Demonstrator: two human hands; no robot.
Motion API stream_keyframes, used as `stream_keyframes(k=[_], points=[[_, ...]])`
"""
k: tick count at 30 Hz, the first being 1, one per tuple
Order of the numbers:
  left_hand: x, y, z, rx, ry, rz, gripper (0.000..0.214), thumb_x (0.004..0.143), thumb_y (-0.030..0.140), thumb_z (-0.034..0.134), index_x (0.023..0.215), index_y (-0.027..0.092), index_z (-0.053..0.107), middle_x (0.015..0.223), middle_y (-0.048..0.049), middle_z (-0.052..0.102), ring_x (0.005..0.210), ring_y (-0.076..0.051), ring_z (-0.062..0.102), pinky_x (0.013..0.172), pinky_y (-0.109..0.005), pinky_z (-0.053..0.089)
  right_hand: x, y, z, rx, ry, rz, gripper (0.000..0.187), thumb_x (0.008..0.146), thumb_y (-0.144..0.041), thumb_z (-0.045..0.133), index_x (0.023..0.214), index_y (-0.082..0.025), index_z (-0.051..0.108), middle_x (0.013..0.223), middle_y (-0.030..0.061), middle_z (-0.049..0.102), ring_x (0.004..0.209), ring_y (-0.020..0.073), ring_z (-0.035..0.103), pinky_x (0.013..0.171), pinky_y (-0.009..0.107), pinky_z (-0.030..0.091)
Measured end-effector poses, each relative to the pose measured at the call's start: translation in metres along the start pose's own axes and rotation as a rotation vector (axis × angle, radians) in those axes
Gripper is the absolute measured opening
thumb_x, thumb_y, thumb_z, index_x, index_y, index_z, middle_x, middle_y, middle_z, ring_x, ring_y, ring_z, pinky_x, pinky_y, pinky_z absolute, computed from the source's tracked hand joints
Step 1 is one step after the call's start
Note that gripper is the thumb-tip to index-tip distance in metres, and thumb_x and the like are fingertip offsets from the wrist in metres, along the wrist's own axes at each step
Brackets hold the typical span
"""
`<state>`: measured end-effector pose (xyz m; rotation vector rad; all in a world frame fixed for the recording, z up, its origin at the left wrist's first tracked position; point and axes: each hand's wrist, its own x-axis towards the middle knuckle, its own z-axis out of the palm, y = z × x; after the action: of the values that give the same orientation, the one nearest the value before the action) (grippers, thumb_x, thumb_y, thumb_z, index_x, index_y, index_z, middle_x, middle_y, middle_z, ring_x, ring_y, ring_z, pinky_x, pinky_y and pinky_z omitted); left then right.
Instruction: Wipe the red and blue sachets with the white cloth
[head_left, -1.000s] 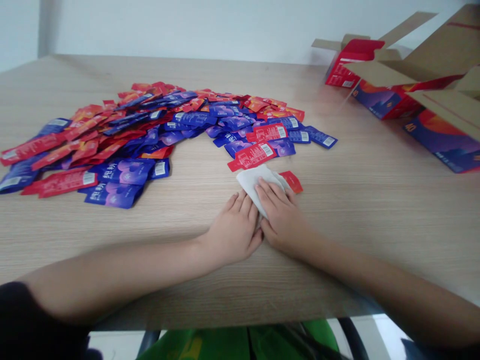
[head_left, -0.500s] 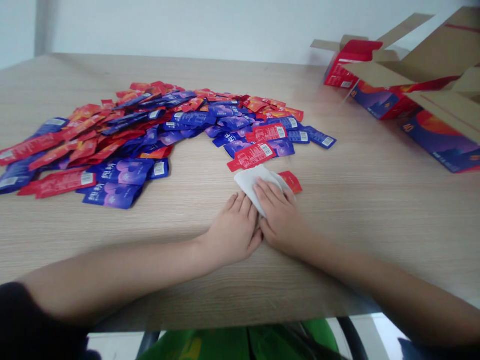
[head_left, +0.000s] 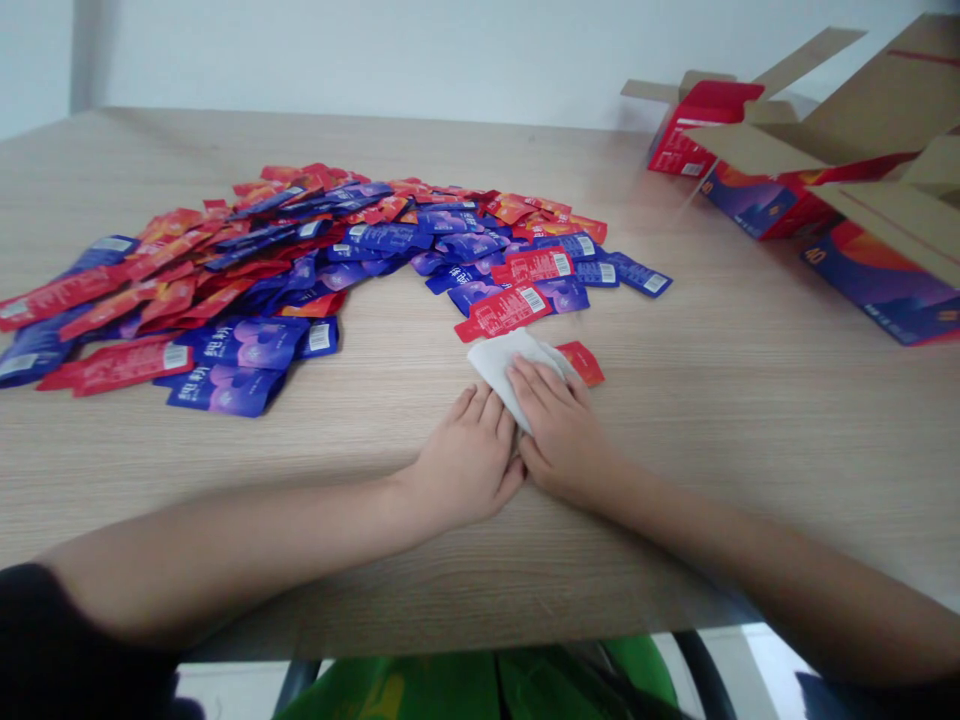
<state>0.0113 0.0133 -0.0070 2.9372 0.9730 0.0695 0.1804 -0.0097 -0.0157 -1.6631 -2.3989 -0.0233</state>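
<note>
The right hand lies over the white cloth, the left hand at its near-left edge; I cannot tell whether either grips; a red sachet pokes out right of the cloth; light, even pressure should limit creasing.

The desk is lit softly and coolly, its near side dimmed. A faint shadow is cast along the left forearm. Fine print on the packets is blurred; the boxes look stretched.
</note>
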Motion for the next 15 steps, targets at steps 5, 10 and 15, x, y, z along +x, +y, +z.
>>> stream_keyframes(k=[5,10,15], points=[[0.0,0.001,-0.002,0.002,-0.016,-0.01,0.068,0.092,0.04,0.039,0.142,-0.005,0.036,0.151,-0.029,0.033,0.142,-0.038,0.031,0.114,-0.049,0.029,0.0,0.024,-0.009,-0.017,-0.015,0.141,0.062,0.085,-0.022,0.037,0.145,-0.005,0.038,0.156,0.015,0.034,0.142,0.0272,0.031,0.111,0.048,0.028],[0.001,0.002,-0.002,0.004,-0.039,-0.019,0.069,0.093,0.04,0.039,0.145,-0.005,0.032,0.153,-0.0287,0.028,0.143,-0.039,0.028,0.115,-0.05,0.028,0.001,0.044,-0.006,-0.083,0.052,0.314,0.061,0.087,-0.024,0.036,0.143,-0.002,0.039,0.151,0.0202,0.039,0.137,0.0334,0.037,0.105,0.055,0.032],[0.001,0.001,0.0,0.002,-0.005,0.0,0.064,0.091,0.039,0.041,0.139,-0.004,0.042,0.147,-0.0283,0.041,0.14,-0.038,0.035,0.115,-0.05,0.028,-0.001,0.003,0.001,-0.023,0.001,0.003,0.066,0.083,-0.022,0.04,0.145,-0.003,0.037,0.156,0.018,0.032,0.141,0.0295,0.029,0.112,0.05,0.024]])
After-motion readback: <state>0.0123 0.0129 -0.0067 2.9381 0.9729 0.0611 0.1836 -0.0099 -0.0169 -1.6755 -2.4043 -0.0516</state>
